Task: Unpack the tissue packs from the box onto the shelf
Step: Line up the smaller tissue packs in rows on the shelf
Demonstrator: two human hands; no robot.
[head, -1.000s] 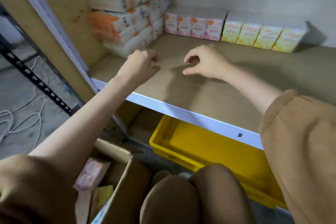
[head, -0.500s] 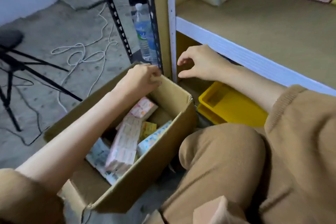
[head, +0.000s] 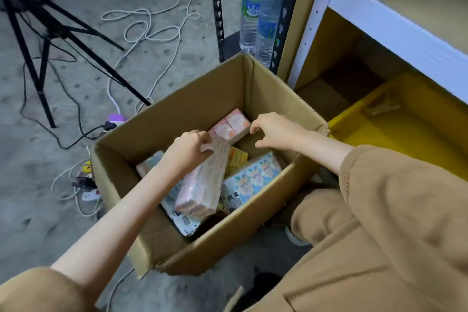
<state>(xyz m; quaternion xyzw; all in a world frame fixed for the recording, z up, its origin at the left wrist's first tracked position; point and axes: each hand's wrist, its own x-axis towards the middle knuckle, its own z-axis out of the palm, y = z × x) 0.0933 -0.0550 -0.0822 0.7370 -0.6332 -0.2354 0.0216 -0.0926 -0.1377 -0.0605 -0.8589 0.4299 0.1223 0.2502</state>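
An open cardboard box (head: pixel 192 106) stands on the floor in front of me. Inside lies a long pink tissue pack (head: pixel 205 180), propped at a slant, with a blue-and-white pack (head: pixel 253 177) and a yellow pack (head: pixel 238 158) beside it. My left hand (head: pixel 188 151) is inside the box, its fingers closed on the upper part of the pink pack. My right hand (head: pixel 272 130) hovers just right of the pack's top end, fingers curled and apart, holding nothing. The shelf (head: pixel 395 25) with its white front rail is at the upper right.
A yellow bin (head: pixel 415 129) sits under the shelf to the right. Two water bottles (head: pixel 260 7) stand behind the box by a black perforated post (head: pixel 217 7). A black tripod (head: pixel 38 40), white cables (head: pixel 149 30) and a power strip lie on the concrete floor at left.
The view has swung from the shelf down to the box. Both hands came down from the shelf board into the box, and my left hand has closed on the pink pack.
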